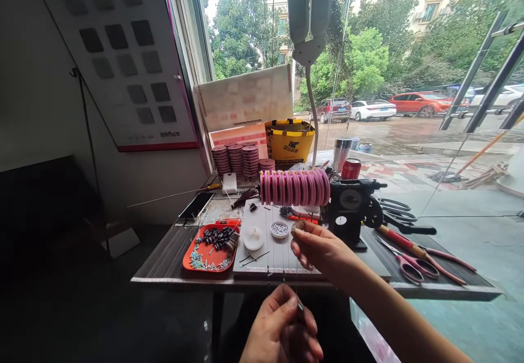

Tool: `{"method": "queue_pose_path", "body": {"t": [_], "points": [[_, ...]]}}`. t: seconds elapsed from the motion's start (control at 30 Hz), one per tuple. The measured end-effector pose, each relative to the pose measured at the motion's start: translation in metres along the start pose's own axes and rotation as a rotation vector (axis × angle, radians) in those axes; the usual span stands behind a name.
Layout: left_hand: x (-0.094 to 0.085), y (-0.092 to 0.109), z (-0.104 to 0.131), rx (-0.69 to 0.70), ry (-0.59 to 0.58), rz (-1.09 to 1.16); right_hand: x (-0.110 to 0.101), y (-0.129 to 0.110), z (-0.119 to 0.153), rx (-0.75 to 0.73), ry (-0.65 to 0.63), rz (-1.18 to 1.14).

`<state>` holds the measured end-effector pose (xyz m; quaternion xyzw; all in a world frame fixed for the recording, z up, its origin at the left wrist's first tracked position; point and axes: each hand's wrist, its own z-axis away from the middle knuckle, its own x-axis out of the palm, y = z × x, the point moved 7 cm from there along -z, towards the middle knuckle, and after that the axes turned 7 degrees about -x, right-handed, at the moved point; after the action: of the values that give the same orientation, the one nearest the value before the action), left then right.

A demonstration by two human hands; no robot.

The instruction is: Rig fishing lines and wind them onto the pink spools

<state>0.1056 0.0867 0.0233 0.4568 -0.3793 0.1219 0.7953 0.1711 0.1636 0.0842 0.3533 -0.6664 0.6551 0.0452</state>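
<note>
My left hand (282, 325) is closed below the table's front edge, its fingers around a small dark piece with a pale greenish tip (301, 309). Above it, over the board, my right hand (317, 243) pinches a small brownish thing (298, 225) whose kind I cannot make out. Thin lines hang from a row of pink ring spools (295, 186) towards my hands. The spools sit on the shaft of a black hand-cranked winder (347, 204). Left of my right hand stand a small white dish of grey bits (279, 229) and a round white container (253, 238).
A red tray (189, 262) with black pieces and small tubes lies left on the dark table. Scissors (411, 267) and long-handled pliers (442, 262) lie right. Stacked pink spools (235, 159), a yellow bag (289, 144) and a red can (351, 170) stand behind.
</note>
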Motion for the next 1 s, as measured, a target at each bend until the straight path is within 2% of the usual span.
{"method": "queue_pose_path", "body": {"t": [0.27, 0.37, 0.5, 0.57, 0.77, 1.0], "points": [[-0.003, -0.007, 0.008, -0.012, -0.001, 0.109, -0.001, -0.002, -0.003, -0.021, 0.022, 0.025], [-0.005, -0.009, 0.009, -0.015, -0.014, 0.119, 0.002, -0.001, 0.004, -0.011, -0.004, 0.114], [-0.004, -0.006, 0.008, 0.020, -0.045, 0.118, 0.014, 0.011, 0.026, 0.093, -0.219, 0.442], [-0.003, -0.006, 0.007, 0.030, -0.042, 0.096, 0.017, 0.016, 0.036, 0.116, -0.291, 0.535], [-0.003, -0.007, 0.006, 0.040, -0.050, 0.030, 0.015, 0.020, 0.041, 0.098, -0.262, 0.523], [-0.004, -0.003, 0.006, 0.062, -0.034, -0.047, 0.019, 0.020, 0.044, 0.109, -0.320, 0.558]]}}
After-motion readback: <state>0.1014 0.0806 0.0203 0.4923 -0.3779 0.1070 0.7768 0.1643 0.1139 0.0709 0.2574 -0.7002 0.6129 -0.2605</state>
